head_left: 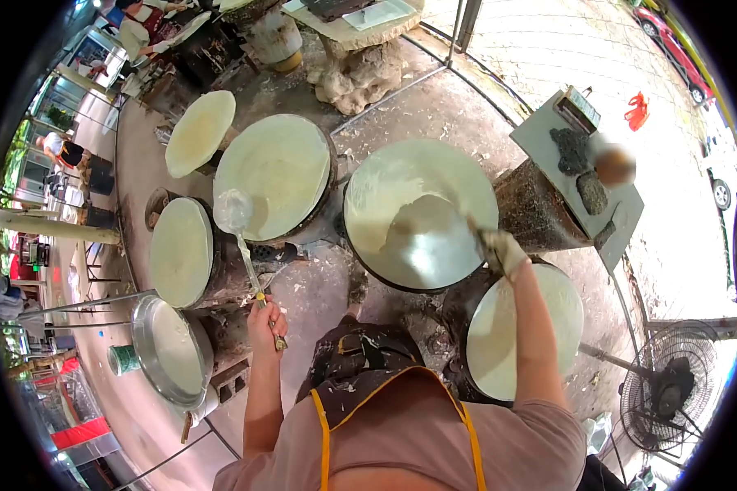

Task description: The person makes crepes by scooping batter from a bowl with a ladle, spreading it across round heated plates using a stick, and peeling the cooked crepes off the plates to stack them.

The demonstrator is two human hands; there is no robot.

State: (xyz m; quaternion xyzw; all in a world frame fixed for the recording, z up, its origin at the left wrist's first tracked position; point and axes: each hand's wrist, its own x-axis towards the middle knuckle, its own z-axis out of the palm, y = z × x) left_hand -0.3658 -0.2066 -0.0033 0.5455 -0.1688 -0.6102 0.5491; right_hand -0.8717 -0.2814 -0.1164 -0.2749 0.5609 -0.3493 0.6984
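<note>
My left hand (266, 324) is closed round the handle of a long ladle (248, 263). The ladle's bowl (233, 211), coated in pale batter, hangs over the near-left edge of a round griddle (282, 164) covered with a pale layer. My right hand (505, 252), in a pale glove, is at the right rim of the middle griddle (401, 168). Its fingers are curled and partly blurred, and what they grip cannot be made out. Pale batter coats the far and left parts of this griddle; the near-right part is bare, shiny metal.
More batter-coated griddles stand at the right (532, 327), left (180, 252) and back left (201, 131). A metal basin (172, 352) holds pale liquid. A grey slab table (622, 221) bears dark lumps and a box. A fan (671, 385) stands lower right. Another person (143, 29) works behind.
</note>
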